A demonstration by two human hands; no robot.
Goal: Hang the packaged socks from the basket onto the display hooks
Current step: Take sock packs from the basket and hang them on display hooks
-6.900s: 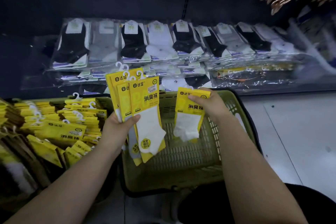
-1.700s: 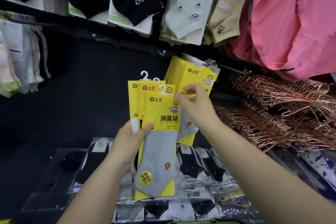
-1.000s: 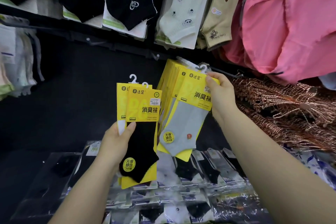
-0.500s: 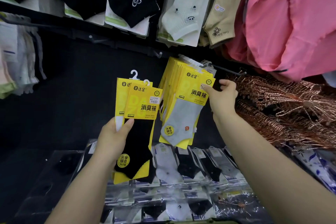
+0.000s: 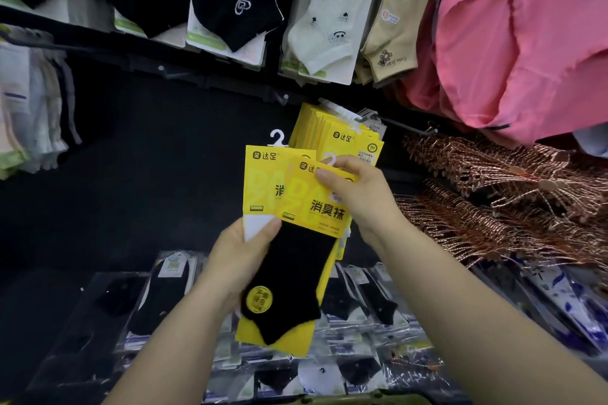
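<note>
Mostly, a black display wall [image 5: 131,174] fills the view; a pink garment [image 5: 526,43] bulges at the upper right above copper hangers [image 5: 493,200]. Patterned socks [image 5: 237,0] hang along the top rail and clear-wrapped socks [image 5: 362,299] lie on the shelf below. Hung yellow packs [image 5: 342,135] crowd one hook — just behind the black-sock pack [image 5: 296,273], which the left hand [image 5: 240,256] grips with a second pack [image 5: 263,174] while the right hand [image 5: 358,197] pinches its top.

Single head-worn wide-angle view, facing forward, close to the black display wall [image 5: 164,174]
</note>
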